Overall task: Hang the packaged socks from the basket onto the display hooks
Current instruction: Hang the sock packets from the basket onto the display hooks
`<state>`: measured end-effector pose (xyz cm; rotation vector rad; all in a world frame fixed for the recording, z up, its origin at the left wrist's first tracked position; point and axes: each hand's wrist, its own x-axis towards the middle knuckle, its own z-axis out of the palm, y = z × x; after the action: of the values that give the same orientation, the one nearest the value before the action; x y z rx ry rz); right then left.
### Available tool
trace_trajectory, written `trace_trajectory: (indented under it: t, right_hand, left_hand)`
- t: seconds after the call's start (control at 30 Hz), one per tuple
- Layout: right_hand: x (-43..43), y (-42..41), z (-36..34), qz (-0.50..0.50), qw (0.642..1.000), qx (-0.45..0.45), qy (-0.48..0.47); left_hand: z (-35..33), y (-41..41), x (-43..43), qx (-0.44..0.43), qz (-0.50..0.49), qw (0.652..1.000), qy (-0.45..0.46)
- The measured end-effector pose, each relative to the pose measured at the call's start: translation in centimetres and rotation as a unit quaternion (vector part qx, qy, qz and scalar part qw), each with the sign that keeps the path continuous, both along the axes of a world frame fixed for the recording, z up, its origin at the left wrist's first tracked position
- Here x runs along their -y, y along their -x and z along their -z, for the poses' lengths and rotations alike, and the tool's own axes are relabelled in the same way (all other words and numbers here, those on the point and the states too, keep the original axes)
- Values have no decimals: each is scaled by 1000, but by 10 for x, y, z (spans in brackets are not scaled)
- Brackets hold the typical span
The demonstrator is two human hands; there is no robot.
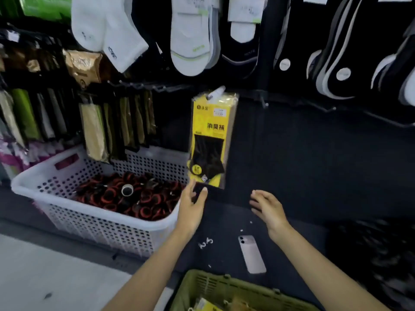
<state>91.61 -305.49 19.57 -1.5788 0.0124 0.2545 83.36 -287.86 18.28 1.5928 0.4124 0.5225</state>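
A yellow sock package [212,140] hangs from a display hook [216,92] on the dark wall, straight ahead. My left hand [192,206] is just below its lower edge, fingers straight and holding nothing. My right hand [268,208] hovers to the right of the package, fingers relaxed and empty. Neither hand touches the package. A green basket [224,286] at the bottom edge holds more yellow packages [205,305].
A white perforated basket [98,221] full of black and red items sits at the left. A phone [252,253] lies on the dark shelf. Bare hooks [265,104] stick out to the right. Packaged socks [94,129] hang at left, and white socks [190,39] above.
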Motion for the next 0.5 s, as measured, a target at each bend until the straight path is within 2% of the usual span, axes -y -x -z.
trace_trajectory:
  t: [0.1, 0.23, 0.37, 0.5]
  right_hand:
    - [41, 34, 49, -20, 998, -53, 24]
    - [93, 79, 128, -40, 986, -103, 126]
    - [137, 113, 203, -37, 959, -185, 210]
    - [160, 131, 258, -50, 930, -263, 253]
  left_hand:
    - [56, 27, 42, -49, 9, 998, 39]
    - [132, 69, 93, -148, 26, 986, 71]
    - [202, 103, 123, -306, 74, 947, 62]
    - [246, 132, 129, -406, 69, 910, 54]
